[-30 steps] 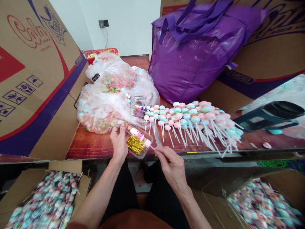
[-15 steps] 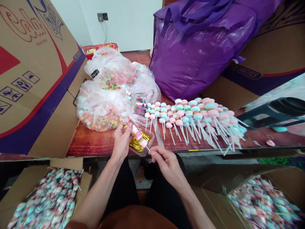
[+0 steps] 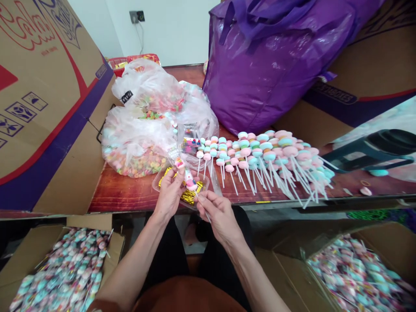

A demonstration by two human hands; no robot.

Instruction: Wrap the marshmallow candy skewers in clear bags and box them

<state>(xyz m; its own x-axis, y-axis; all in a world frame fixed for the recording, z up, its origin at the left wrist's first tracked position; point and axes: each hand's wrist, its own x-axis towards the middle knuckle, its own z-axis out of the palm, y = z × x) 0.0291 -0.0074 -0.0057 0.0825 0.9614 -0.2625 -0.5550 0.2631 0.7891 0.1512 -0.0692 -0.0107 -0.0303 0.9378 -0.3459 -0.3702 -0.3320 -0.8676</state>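
My left hand [image 3: 169, 193] is closed around a small marshmallow skewer [image 3: 190, 182] inside a clear printed wrapper. Its white stick points toward me, and my right hand [image 3: 219, 214] pinches it, fingers closed. Under both hands lies a clear plastic tray [image 3: 157, 183] with gold twist ties [image 3: 188, 198]; my hands partly cover it. Right of it, many pink and blue marshmallow skewers [image 3: 269, 151] are heaped with sticks toward the table edge. A stack of printed clear wrappers [image 3: 191, 142] sits just behind the tray.
Candy-filled plastic bags [image 3: 133, 143] stand at left behind the tray. A big purple bag [image 3: 260, 73] rises behind the skewers. Large cardboard boxes [image 3: 48, 117] flank the table. A dark bottle [image 3: 367, 149] lies at right. Below, a left carton [image 3: 19, 255] and a right carton [image 3: 286, 273] hold wrapped skewers.
The wrapped skewer now sits deeper in its wrapper, more of it past my left fingers. My right hand has shifted slightly left and its grip on the stick has changed. The view shifted slightly.
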